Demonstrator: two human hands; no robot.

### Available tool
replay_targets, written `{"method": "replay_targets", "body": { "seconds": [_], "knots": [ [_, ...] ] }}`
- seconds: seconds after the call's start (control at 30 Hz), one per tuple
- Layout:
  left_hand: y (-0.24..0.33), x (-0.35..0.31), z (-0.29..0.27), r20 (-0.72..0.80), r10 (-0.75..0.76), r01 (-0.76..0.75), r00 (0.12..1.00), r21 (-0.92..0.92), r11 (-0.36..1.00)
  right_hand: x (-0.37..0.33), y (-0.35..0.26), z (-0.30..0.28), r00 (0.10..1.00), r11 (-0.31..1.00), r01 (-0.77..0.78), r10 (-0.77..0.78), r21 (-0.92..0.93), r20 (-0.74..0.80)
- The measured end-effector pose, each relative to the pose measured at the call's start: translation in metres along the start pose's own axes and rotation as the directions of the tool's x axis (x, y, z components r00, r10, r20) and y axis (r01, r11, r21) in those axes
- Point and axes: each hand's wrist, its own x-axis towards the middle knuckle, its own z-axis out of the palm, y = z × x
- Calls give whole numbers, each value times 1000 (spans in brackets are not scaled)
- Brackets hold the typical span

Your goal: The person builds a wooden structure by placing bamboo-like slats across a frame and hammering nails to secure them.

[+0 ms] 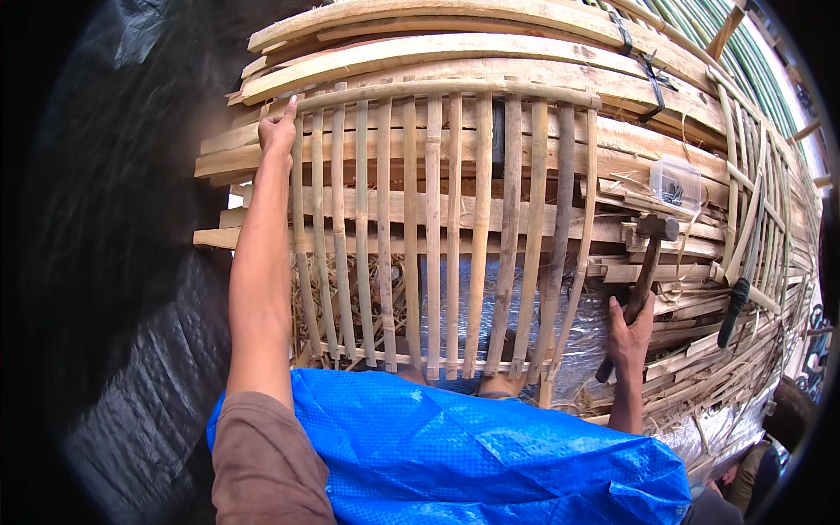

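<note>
A bamboo slat panel (433,201) stands before me, its upright strips joined to a rail at top and bottom. Its lower edge is by my feet, close to a blue tarp (472,446) over my lap. At the panel's upper left corner, my left hand (278,133) is closed on the end of the top rail, thumb up. My right hand (631,334) grips the wooden handle of a hammer (656,229) to the right of the panel, head upward. The hammer is apart from the panel.
Rough wooden planks (490,52) are stacked behind the panel. A clear plastic container (675,185) holding small dark pieces and a black-handled tool (733,312) lie at right among split bamboo strips (691,350). Dark plastic sheeting (131,262) hangs at left. Another person (752,472) shows at lower right.
</note>
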Motion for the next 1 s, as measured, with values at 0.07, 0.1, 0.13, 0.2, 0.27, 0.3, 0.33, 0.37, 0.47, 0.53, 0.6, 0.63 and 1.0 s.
{"method": "replay_targets", "body": {
  "seconds": [0.07,0.1,0.13,0.2,0.27,0.3,0.33,0.37,0.47,0.53,0.6,0.63,1.0],
  "knots": [
    [-1,-1,-2,-1,1,-1,1000,-17,1000,-1,-2,2,1000,1000,-4,4,-13,-1],
    [-2,0,-1,4,0,0,1000,-22,1000,-1,-1,1,1000,1000,-8,8,-18,1],
    [-3,3,-5,57,-9,10,998,-17,1000,-2,-1,0,1000,1000,-13,13,-22,3],
    [-2,2,-6,41,-6,4,999,29,1000,-1,2,2,1000,1000,-19,19,-25,3],
    [4,-4,0,-8,25,-24,1000,92,996,-2,4,6,1000,999,-3,2,-35,-17],
    [4,-6,2,-55,52,-43,997,142,989,-2,3,6,1000,999,14,-15,-42,-24],
    [5,-8,4,-99,81,-61,992,193,979,-2,3,5,999,998,31,-33,-49,-32],
    [6,-7,-1,-119,140,-102,983,279,955,-2,1,7,1000,999,15,-16,-43,-15],
    [17,-19,0,-122,292,-206,949,465,861,-1,3,4,1000,999,-31,31,-33,3],
    [21,-24,-5,-116,355,-244,928,530,812,0,6,10,995,996,82,-84,-34,-51],
    [14,-19,-6,-95,347,-246,933,536,808,-1,8,12,987,990,134,-136,-32,-79],
    [11,-15,-5,-45,287,-231,957,481,846,-1,7,11,990,993,117,-119,-33,-76],
    [3,-6,-1,-9,238,-216,971,385,897,24,27,-52,915,981,153,-186,-119,-359]
  ]
}}
